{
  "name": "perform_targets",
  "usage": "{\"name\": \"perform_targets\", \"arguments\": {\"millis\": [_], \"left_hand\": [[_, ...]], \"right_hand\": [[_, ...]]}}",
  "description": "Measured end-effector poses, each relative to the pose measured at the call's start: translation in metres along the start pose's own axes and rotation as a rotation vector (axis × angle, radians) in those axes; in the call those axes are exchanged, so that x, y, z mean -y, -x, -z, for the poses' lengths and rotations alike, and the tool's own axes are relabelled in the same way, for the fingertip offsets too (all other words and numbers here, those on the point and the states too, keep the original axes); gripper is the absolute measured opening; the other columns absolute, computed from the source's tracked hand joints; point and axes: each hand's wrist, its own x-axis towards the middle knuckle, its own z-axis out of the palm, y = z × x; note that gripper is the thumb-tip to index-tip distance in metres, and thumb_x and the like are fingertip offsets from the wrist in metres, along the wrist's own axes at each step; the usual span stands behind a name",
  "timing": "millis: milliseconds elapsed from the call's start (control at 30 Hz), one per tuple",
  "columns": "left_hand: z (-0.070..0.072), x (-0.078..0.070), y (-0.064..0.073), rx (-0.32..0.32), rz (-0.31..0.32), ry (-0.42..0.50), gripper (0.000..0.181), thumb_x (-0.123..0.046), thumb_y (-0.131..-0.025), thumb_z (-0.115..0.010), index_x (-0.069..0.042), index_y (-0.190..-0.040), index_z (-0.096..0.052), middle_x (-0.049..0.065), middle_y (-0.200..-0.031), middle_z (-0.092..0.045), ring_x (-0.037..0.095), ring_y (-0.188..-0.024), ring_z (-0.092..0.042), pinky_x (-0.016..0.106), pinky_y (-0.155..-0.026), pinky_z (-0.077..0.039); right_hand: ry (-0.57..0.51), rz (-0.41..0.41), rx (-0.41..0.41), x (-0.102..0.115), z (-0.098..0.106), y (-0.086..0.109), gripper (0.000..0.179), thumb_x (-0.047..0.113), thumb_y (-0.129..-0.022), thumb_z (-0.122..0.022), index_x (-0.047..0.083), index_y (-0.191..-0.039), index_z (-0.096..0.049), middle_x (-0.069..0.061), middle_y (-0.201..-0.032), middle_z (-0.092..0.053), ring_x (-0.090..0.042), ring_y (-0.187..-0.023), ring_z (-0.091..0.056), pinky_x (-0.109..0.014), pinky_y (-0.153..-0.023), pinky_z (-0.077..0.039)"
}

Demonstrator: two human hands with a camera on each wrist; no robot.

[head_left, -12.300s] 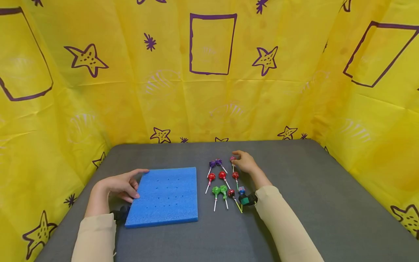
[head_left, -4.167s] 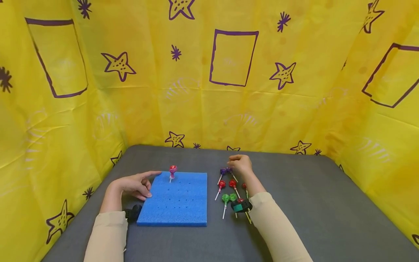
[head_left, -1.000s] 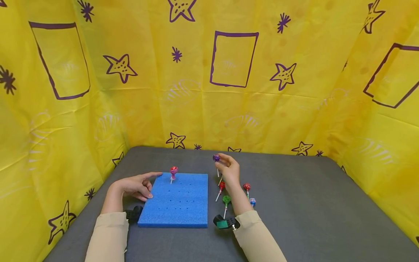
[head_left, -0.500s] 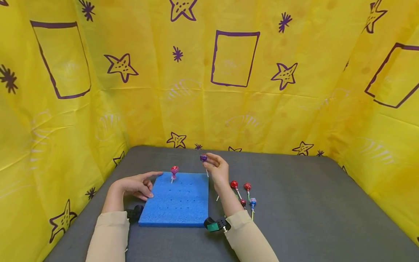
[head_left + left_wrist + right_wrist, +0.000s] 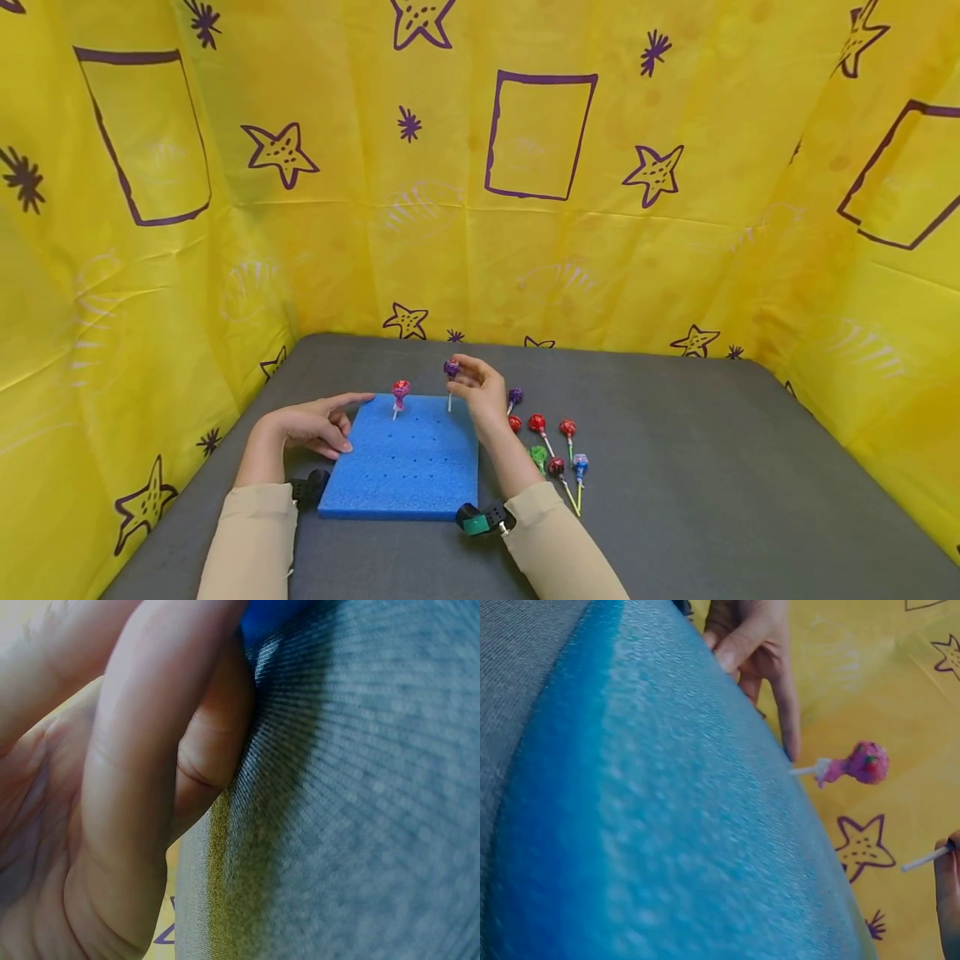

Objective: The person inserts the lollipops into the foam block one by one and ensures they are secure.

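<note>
My right hand [image 5: 484,393] pinches a purple-wrapped lollipop [image 5: 451,368] between thumb and fingers. Its white stick points down over the far part of the blue foam board [image 5: 401,492]; in the right wrist view the stick's tip [image 5: 904,868] is apart from the foam. A pink-and-red lollipop [image 5: 401,392] stands upright in the board near the far left corner. My left hand [image 5: 307,425] rests at the board's left edge, index finger stretched to the far corner and thumb touching the side. The left wrist view shows its other fingers [image 5: 142,750] loosely bent near the grey tabletop.
Right of the board lie several lollipops: a purple one [image 5: 514,397], red ones [image 5: 537,423], a green one [image 5: 538,455], a dark red one [image 5: 556,467] and a blue one [image 5: 581,463]. My right forearm partly hides the group. Small holes dot the board. Yellow patterned cloth [image 5: 360,267] surrounds the table.
The pink-and-red lollipop has come to stand in the board. My right hand has picked up a purple lollipop and carried it left over the board. My left hand stays at the edge.
</note>
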Motion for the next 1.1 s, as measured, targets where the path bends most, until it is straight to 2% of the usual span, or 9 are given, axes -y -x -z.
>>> {"name": "perform_targets", "arguments": {"millis": [200,400,833,933,1100], "left_hand": [[-0.001,0.000,0.000,0.003,0.003,0.004,0.094,-0.012,-0.082,-0.077,-0.013,-0.157,-0.020,0.007,-0.089,-0.052,0.014,-0.068,-0.060,0.025,-0.066,-0.059],[0.000,0.001,0.001,0.000,0.002,0.002,0.094,-0.012,-0.082,-0.077,-0.013,-0.157,-0.020,0.008,-0.089,-0.052,0.014,-0.069,-0.060,0.025,-0.066,-0.059],[0.001,-0.001,0.000,0.009,0.005,0.007,0.094,-0.010,-0.083,-0.076,-0.012,-0.157,-0.018,0.007,-0.088,-0.052,0.013,-0.068,-0.060,0.025,-0.067,-0.060],[0.001,-0.001,0.000,0.008,0.003,0.004,0.094,-0.011,-0.083,-0.076,-0.012,-0.157,-0.019,0.007,-0.088,-0.052,0.013,-0.068,-0.060,0.025,-0.066,-0.060],[0.001,-0.001,0.000,0.008,0.006,0.005,0.094,-0.011,-0.083,-0.076,-0.012,-0.157,-0.018,0.007,-0.088,-0.052,0.013,-0.068,-0.060,0.025,-0.066,-0.060]], "right_hand": [[0.005,-0.001,0.023,-0.007,-0.006,0.001,0.044,-0.015,-0.083,-0.065,-0.004,-0.126,-0.062,-0.027,-0.120,-0.063,-0.009,-0.088,-0.063,-0.015,-0.077,-0.056],[-0.070,-0.012,0.041,-0.013,-0.012,0.002,0.042,-0.017,-0.082,-0.062,-0.009,-0.124,-0.060,-0.026,-0.117,-0.063,-0.008,-0.085,-0.062,-0.017,-0.077,-0.057],[-0.150,-0.062,0.045,-0.017,-0.023,0.002,0.040,-0.019,-0.081,-0.062,-0.010,-0.120,-0.060,-0.007,-0.096,-0.068,-0.007,-0.081,-0.066,-0.018,-0.075,-0.058],[-0.144,-0.061,0.048,-0.020,-0.024,0.002,0.040,-0.019,-0.081,-0.062,-0.010,-0.120,-0.060,-0.010,-0.096,-0.069,-0.008,-0.081,-0.067,-0.018,-0.075,-0.058],[-0.120,-0.060,0.057,-0.024,-0.026,0.003,0.039,-0.018,-0.081,-0.063,-0.009,-0.120,-0.060,-0.025,-0.106,-0.068,-0.009,-0.081,-0.068,-0.016,-0.074,-0.057]]}}
